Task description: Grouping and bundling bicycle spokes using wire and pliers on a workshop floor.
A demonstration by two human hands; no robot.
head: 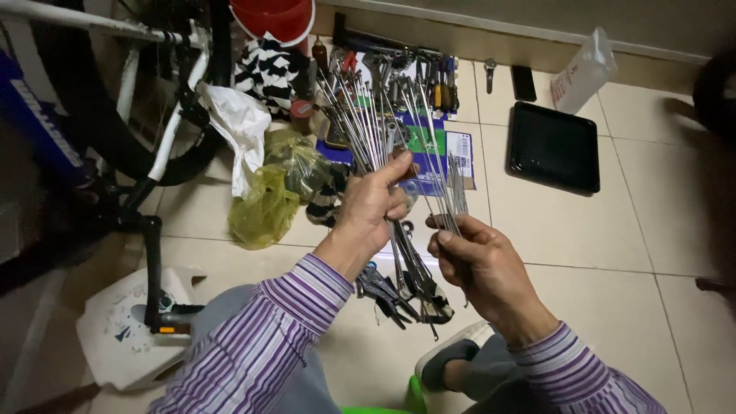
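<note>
My left hand point(369, 208) grips a large fanned bundle of thin metal bicycle spokes point(366, 123) that points up and away from me. My right hand point(474, 257) pinches a smaller bunch of shorter spokes point(455, 190), held upright just right of the big bundle. The two hands are close together above the tiled floor. Both sleeves are purple striped. Below the hands, pliers point(383, 291) and other dark hand tools lie on the floor.
A bicycle with a white frame point(165, 142) and crank point(151, 261) stands at left. Plastic bags point(264, 203), a striped cloth point(268, 69) and a red bucket point(276, 17) lie behind. Screwdrivers and wrenches point(414, 77) rest on blue cardboard. A black tray point(553, 146) sits at right.
</note>
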